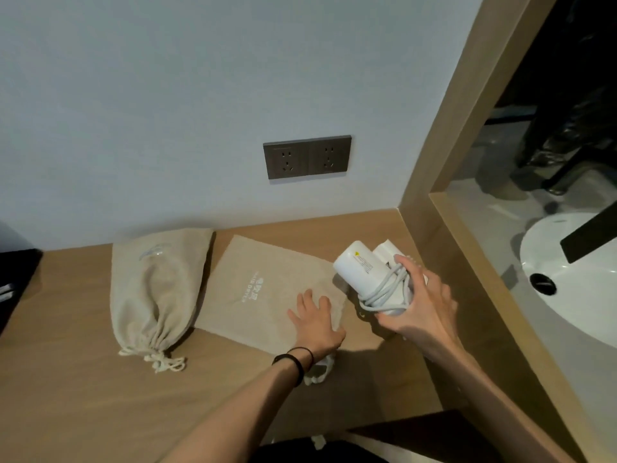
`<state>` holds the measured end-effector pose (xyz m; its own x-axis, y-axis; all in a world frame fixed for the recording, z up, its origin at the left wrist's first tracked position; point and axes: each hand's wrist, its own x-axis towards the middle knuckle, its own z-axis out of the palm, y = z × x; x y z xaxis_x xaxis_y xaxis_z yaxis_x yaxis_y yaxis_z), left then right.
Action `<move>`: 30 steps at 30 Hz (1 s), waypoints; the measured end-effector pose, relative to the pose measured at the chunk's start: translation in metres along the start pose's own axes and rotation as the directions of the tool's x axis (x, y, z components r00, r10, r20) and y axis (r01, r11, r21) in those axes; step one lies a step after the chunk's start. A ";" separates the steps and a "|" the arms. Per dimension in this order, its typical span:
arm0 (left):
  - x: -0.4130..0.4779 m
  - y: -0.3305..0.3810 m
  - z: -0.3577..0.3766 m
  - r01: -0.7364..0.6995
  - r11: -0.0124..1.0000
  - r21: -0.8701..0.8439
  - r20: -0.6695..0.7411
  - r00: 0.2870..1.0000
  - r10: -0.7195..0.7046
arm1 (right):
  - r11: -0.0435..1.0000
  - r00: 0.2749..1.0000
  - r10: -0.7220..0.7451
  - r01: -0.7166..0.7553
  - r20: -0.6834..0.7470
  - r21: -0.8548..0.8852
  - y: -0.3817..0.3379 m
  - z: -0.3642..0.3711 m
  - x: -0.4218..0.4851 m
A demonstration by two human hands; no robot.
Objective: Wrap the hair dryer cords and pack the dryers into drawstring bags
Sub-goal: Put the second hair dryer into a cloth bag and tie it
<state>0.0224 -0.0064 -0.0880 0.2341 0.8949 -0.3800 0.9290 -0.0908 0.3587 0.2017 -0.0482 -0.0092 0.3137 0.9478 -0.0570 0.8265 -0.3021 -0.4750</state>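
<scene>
A white hair dryer (359, 265) with its grey cord (384, 292) coiled around the folded handle is held above the wooden counter (83, 396) by my right hand (420, 305). My left hand (317, 325) lies palm down, fingers spread, on the open end of a flat, empty beige drawstring bag (263, 292) with white lettering. Its white drawstring (317, 372) pokes out under my wrist. To the left lies a second beige drawstring bag (157, 289), bulging and pulled tight at its near end.
A dark double wall socket (307, 157) sits above the counter. A wooden frame (444, 182) bounds the counter on the right, with a white sink (574, 282) behind glass. A black object (16, 282) lies at the left edge.
</scene>
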 end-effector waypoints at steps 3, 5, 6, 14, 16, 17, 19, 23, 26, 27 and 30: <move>-0.008 0.005 0.011 -0.190 0.980 -0.056 0.037 0.981 0.192 | 1.000 1.000 0.012 -0.012 -0.016 0.009 0.006 -0.009 -0.007; -0.009 0.007 0.012 -0.309 0.946 -0.102 0.090 0.944 0.318 | 1.000 0.999 0.017 -0.016 -0.038 0.019 0.011 -0.016 -0.012; -0.007 0.005 0.009 -0.346 0.930 -0.124 0.111 0.926 0.360 | 1.000 0.999 0.012 -0.011 -0.047 0.020 0.012 -0.019 -0.013; -0.005 -0.002 -0.036 -0.199 0.913 -0.357 -0.194 0.972 0.136 | 1.000 1.000 -0.008 0.008 -0.019 -0.028 0.024 -0.030 -0.030; -0.004 0.003 -0.051 -0.175 0.882 -0.437 -0.201 0.975 0.093 | 0.998 0.999 -0.029 0.030 0.021 -0.051 0.025 -0.028 -0.036; -0.003 0.006 -0.057 -0.167 0.862 -0.479 -0.202 0.976 0.077 | 0.996 0.998 -0.044 0.048 0.046 -0.073 0.025 -0.028 -0.039; -0.002 0.012 -0.066 -0.158 0.826 -0.541 -0.215 0.975 0.045 | 0.988 0.993 -0.078 0.089 0.087 -0.126 0.023 -0.025 -0.044; -0.001 0.015 -0.077 -0.197 0.796 -0.572 -0.258 0.965 0.054 | 0.970 0.983 -0.126 0.150 0.131 -0.192 0.020 -0.016 -0.053; -0.002 0.015 -0.084 -0.219 0.799 -0.559 -0.262 0.962 0.080 | 0.941 0.965 -0.188 0.230 0.181 -0.248 0.018 -0.013 -0.059; -0.004 0.015 -0.085 -0.224 0.815 -0.535 -0.256 0.962 0.096 | 0.933 0.958 -0.203 0.253 0.204 -0.257 0.016 -0.012 -0.060; -0.009 0.015 -0.090 -0.261 0.844 -0.469 -0.230 0.958 0.169 | 0.939 0.949 -0.207 0.261 0.238 -0.225 0.009 -0.007 -0.063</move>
<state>0.0082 0.0236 -0.0031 0.3155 0.9428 -0.1076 0.5884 -0.1054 0.8017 0.1927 -0.1115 -0.0034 0.0155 0.9862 -0.1647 0.9629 -0.0591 -0.2632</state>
